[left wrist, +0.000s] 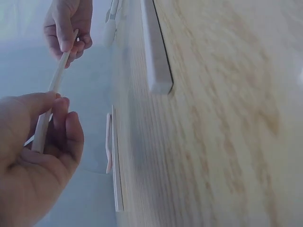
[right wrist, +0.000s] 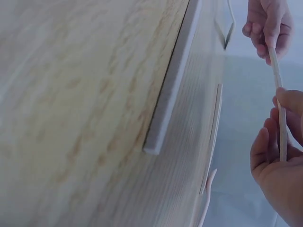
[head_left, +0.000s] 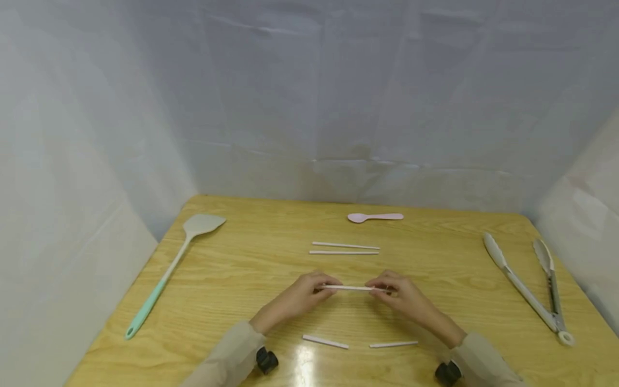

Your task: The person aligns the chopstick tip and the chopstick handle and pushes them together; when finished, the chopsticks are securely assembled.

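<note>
A thin white chopstick [head_left: 353, 288] is held level above the middle of the table. My left hand [head_left: 306, 293] pinches its left end between thumb and fingers, and my right hand [head_left: 399, 293] pinches the right end. In the left wrist view the chopstick [left wrist: 57, 78] runs from one hand to the other, its near end lying inside the curled fingers. Nearer my body, on the wood, lie two short white stick pieces, one on the left [head_left: 325, 342] and one on the right [head_left: 394, 344]. Behind the hands rest two long white chopsticks, the upper [head_left: 345, 245] slightly slanted above the lower [head_left: 344, 252].
A pink spoon [head_left: 375, 217] lies near the table's back edge. On the left is a spatula [head_left: 164, 279] with a mint-green handle. Spread tongs [head_left: 529, 293] lie at the right edge. Pale sheeting [head_left: 338, 107] encloses the wooden table [head_left: 251, 247] at the back and sides.
</note>
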`<move>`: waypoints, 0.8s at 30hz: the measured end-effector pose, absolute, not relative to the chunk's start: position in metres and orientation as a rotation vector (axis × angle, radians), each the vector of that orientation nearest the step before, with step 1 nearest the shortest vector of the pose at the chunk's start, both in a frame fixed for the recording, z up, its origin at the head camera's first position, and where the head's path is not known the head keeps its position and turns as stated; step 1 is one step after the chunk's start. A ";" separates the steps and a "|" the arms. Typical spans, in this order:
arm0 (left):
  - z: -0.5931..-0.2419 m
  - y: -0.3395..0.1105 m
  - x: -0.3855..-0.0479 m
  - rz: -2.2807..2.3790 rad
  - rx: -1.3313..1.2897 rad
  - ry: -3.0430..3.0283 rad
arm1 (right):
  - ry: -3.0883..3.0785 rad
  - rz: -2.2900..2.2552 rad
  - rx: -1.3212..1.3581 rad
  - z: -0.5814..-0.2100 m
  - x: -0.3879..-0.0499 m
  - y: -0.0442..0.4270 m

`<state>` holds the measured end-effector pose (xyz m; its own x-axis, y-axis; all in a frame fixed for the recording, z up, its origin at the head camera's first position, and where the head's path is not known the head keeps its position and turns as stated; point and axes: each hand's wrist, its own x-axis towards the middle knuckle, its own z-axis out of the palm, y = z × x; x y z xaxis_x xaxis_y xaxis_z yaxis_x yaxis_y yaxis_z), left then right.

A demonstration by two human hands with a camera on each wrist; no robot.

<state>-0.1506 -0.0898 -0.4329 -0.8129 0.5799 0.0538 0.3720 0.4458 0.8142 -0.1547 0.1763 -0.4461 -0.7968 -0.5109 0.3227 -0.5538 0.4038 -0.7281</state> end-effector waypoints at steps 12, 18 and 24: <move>-0.432 -0.086 -0.146 1.444 0.895 2.525 | -2.516 1.361 0.933 -0.435 -0.147 0.170; -0.430 -0.082 -0.142 1.499 0.942 2.564 | -2.498 1.348 0.935 -0.434 -0.145 0.169; -0.427 -0.081 -0.139 1.506 0.972 2.580 | -2.463 1.355 0.961 -0.430 -0.143 0.168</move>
